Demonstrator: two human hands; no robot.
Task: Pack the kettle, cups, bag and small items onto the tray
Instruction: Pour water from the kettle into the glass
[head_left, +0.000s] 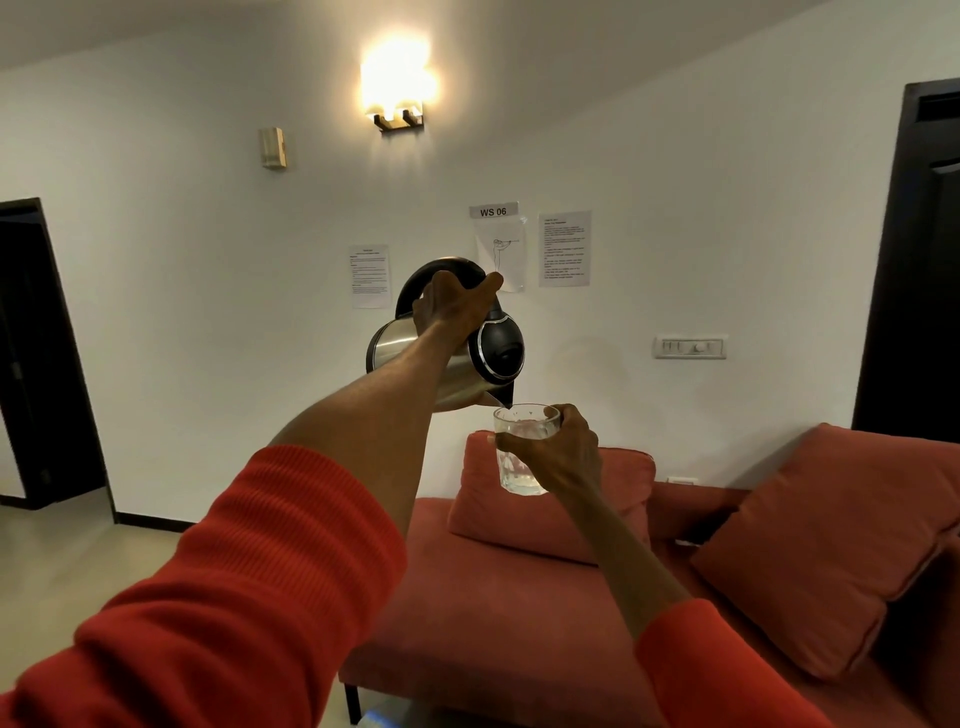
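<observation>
A: White wall (208, 260) behind, lit wall lamp (397, 98) high up. Where's the kettle?

B: The brushed-steel electric kettle with black handle and lid (457, 353) is in the air, tipped spout-down. The left hand (452, 306) grips its handle, fingers curled round it.

A: And below that hand?

B: Just under the spout, the clear drinking glass (524, 449), upright. The right hand (558, 457) wraps round it from the right side.

A: Touching?

B: Spout sits just above the rim; contact I cannot tell.

A: Beyond the hands?

B: Red-orange sofa (519, 623) with cushions beneath them, printed sheets (564, 248) and a "WS 06" label (493, 211) on the wall past the kettle. Both sleeves are red.
</observation>
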